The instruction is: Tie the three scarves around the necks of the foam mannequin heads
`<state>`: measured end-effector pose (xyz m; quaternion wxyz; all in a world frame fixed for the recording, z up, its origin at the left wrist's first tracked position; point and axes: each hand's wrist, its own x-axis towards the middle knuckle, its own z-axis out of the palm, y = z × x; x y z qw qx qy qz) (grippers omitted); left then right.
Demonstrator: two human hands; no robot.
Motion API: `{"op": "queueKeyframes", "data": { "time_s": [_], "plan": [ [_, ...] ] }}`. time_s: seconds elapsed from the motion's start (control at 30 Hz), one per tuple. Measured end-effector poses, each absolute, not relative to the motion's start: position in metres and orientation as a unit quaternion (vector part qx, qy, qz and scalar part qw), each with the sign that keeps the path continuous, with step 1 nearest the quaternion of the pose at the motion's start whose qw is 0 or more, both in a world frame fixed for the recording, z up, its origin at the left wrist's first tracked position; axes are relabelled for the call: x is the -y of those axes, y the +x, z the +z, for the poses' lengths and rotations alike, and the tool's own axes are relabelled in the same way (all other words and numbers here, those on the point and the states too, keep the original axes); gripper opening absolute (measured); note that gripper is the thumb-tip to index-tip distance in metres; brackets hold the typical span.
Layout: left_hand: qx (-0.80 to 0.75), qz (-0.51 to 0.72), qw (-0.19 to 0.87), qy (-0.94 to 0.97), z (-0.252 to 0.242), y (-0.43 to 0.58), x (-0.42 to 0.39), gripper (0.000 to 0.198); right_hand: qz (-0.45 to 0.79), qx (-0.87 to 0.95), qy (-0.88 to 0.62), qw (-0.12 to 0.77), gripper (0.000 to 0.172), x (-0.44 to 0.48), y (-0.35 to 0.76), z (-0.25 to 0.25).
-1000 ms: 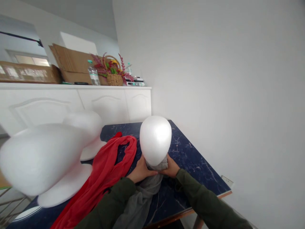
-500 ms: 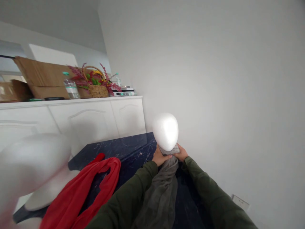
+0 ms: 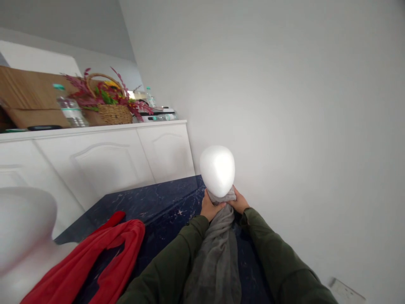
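A white foam mannequin head [image 3: 217,169] stands near the far right corner of a dark blue marbled table [image 3: 148,202]. A grey scarf [image 3: 218,249] is wrapped around its neck and trails down toward me. My left hand [image 3: 209,207] grips the scarf at the left side of the neck. On the right side of the neck, my right hand [image 3: 239,202] grips the same cloth. Both arms wear dark green sleeves.
A red scarf [image 3: 95,261] lies on the table at the lower left, beside another white foam head [image 3: 22,228]. White cabinets [image 3: 104,156] behind carry a flower basket [image 3: 110,105], a water bottle [image 3: 71,112] and cardboard boxes [image 3: 28,97]. A plain wall stands close at right.
The foam head with the grey scarf has gone from near me to the table's far right corner, both hands staying at its neck. The view has swung right.
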<state>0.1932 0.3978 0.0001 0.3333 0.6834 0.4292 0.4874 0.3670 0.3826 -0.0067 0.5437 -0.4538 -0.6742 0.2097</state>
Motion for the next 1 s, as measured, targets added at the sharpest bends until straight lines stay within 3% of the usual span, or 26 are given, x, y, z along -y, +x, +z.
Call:
{"op": "queueKeyframes", "data": {
  "time_s": [0.1,0.2,0.43,0.6,0.73,0.87,1.0],
  "plan": [
    [-0.454,0.476,0.381,0.650,-0.005,0.186,-0.386,0.115,0.197,0.653,-0.485,0.548,0.089,-0.379,0.367,-0.011],
    [-0.468,0.450,0.418,0.635,-0.008,0.172,-0.362,0.102,0.197,0.599,-0.556,0.541,0.096,-0.370,0.367,-0.021],
    [-0.485,0.405,0.491,0.600,0.000,0.140,-0.262,0.067,0.022,0.626,-0.564,0.539,0.064,-0.288,0.339,-0.016],
    [-0.517,0.412,0.541,0.520,0.012,0.123,-0.187,0.054,0.032,0.807,-0.488,0.332,0.047,-0.198,0.270,0.009],
    [-0.539,0.425,0.555,0.470,0.021,0.103,-0.129,0.062,0.082,0.832,-0.521,0.170,0.036,-0.155,0.227,0.013],
    [-0.529,0.444,0.518,0.504,0.027,0.062,-0.067,0.068,0.013,0.783,-0.612,0.113,0.037,-0.142,0.240,0.015],
    [-0.524,0.471,0.374,0.604,0.029,-0.007,-0.016,0.052,-0.091,0.654,-0.744,0.104,0.032,-0.137,0.296,0.010]
  ]
}}
